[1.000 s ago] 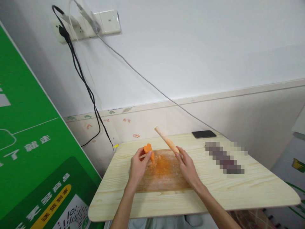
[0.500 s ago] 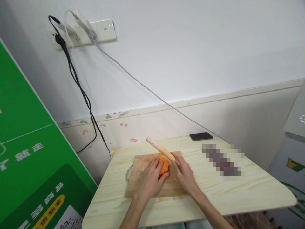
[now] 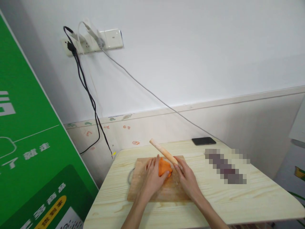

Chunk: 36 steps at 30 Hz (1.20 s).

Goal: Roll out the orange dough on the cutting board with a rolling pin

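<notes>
A lump of orange dough (image 3: 164, 167) lies on a wooden cutting board (image 3: 140, 187) on a pale wooden table (image 3: 250, 197). My left hand (image 3: 152, 178) presses against the dough from the left, fingers curled round it. My right hand (image 3: 188, 178) grips the near end of a wooden rolling pin (image 3: 163, 151), which slants up and away to the left above the board. The two hands are close together with the dough between them.
A black phone (image 3: 204, 141) lies at the table's far edge. A blurred-out patch (image 3: 226, 167) covers something at the right. A green banner (image 3: 28, 152) stands at the left. Cables (image 3: 88, 95) hang from wall sockets (image 3: 95, 39).
My left hand brought the dough down from the board's far left corner to its middle and now presses on it. The right hand stayed by the pin.
</notes>
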{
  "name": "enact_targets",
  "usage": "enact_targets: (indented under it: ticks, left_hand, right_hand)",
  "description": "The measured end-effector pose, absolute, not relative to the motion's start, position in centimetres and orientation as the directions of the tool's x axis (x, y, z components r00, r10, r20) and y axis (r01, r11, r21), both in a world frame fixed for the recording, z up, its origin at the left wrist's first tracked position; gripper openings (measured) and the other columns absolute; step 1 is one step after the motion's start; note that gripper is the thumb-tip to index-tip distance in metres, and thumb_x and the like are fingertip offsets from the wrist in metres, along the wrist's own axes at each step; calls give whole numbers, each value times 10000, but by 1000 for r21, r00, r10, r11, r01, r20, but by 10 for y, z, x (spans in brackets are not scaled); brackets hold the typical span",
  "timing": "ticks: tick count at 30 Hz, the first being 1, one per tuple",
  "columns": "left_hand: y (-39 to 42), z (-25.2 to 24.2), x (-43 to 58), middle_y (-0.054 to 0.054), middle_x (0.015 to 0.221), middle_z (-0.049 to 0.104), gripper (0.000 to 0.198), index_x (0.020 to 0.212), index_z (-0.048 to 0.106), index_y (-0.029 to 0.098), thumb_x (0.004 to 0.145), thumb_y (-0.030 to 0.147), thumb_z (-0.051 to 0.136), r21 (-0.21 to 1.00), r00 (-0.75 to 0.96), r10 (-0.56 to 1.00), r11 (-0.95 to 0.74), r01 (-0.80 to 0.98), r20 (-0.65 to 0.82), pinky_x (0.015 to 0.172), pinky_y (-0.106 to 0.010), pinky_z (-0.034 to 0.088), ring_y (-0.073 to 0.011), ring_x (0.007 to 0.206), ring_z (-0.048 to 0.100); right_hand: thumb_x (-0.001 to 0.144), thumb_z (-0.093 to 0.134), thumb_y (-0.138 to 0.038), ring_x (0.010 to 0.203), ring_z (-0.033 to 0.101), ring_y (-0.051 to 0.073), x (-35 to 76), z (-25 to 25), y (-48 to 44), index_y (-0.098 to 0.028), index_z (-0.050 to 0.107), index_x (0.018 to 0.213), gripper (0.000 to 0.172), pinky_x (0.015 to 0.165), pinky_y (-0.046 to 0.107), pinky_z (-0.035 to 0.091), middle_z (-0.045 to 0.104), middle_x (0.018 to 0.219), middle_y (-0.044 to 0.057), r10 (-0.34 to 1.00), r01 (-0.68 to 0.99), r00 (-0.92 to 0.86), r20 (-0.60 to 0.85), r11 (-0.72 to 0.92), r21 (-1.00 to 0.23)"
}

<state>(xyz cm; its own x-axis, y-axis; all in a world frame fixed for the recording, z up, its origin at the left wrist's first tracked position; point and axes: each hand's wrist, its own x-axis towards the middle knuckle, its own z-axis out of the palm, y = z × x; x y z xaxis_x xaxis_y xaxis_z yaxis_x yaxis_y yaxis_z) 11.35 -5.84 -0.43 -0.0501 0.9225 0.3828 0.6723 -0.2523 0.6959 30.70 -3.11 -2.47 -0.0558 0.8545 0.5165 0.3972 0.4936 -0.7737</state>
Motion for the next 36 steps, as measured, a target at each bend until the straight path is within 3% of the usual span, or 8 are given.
enact_targets:
  ticks: [3,8,12,17,22,26,29,36]
  left_hand:
    - [-55,-5,116,-193,1490,662,677,1439,655,194,806,364,821,737,-80,932,-225,638,354,1276,-541,300,-414,1447,533]
    - [-60,-2,112,-141,1358,674,621,1319,674,217,717,234,822,843,-211,908,-223,490,362,1194,-458,443,-326,1313,630]
    - [-70,2,94,-91,1159,716,605,1267,672,215,690,245,848,960,-343,897,-250,129,280,1009,-404,576,-275,1104,723]
    - [-77,0,67,-113,1129,788,795,1292,661,189,599,381,1001,943,-381,915,-233,-237,130,935,-371,603,-273,1041,772]
    - [-76,-8,64,-141,1165,798,725,1203,732,165,584,407,1020,933,-389,915,-227,-279,107,971,-374,592,-280,1088,767]
    - [-78,-12,68,-141,1218,790,619,1142,767,169,617,406,993,936,-399,909,-239,-257,122,1038,-383,561,-285,1163,739]
    - [-80,-13,69,-135,1224,793,541,1119,781,174,654,389,953,930,-421,901,-236,-282,101,1075,-396,539,-280,1179,730]
    - [-84,-11,69,-134,1217,795,552,1151,774,182,663,369,951,912,-404,903,-281,-298,146,1037,-364,548,-268,1146,744]
  right_hand:
    - [1056,491,-433,1184,743,292,306,-26,-31,-257,706,1303,371,1061,457,592,777,1274,109,851,395,-52,522,498,-772]
    - [1067,473,-444,1211,734,291,306,-25,-31,-243,683,1310,380,1069,451,586,766,1288,110,854,393,-28,520,488,-780]
    - [1084,447,-414,1180,747,291,307,-21,-31,-245,665,1346,381,1014,441,593,761,1310,110,853,493,-65,518,479,-727]
    - [1080,422,-257,1113,757,299,308,-23,-27,-273,668,1400,404,890,426,562,765,1325,105,842,734,-189,506,463,-497]
    - [1040,477,-160,1217,702,310,307,-26,-21,-268,677,1410,435,922,424,510,761,1335,135,820,809,-318,476,496,-314]
    - [1006,498,-118,1248,672,324,304,-13,-24,-238,703,1378,441,995,487,492,753,1338,156,827,811,-368,424,509,-289]
    - [1022,549,-193,1273,638,349,291,2,-28,-251,735,1325,360,1087,580,451,752,1329,147,793,788,-357,493,539,-296]
    - [1079,482,-248,1236,669,288,235,19,-25,-226,701,1422,407,1080,475,563,709,1348,155,610,409,-496,617,792,-454]
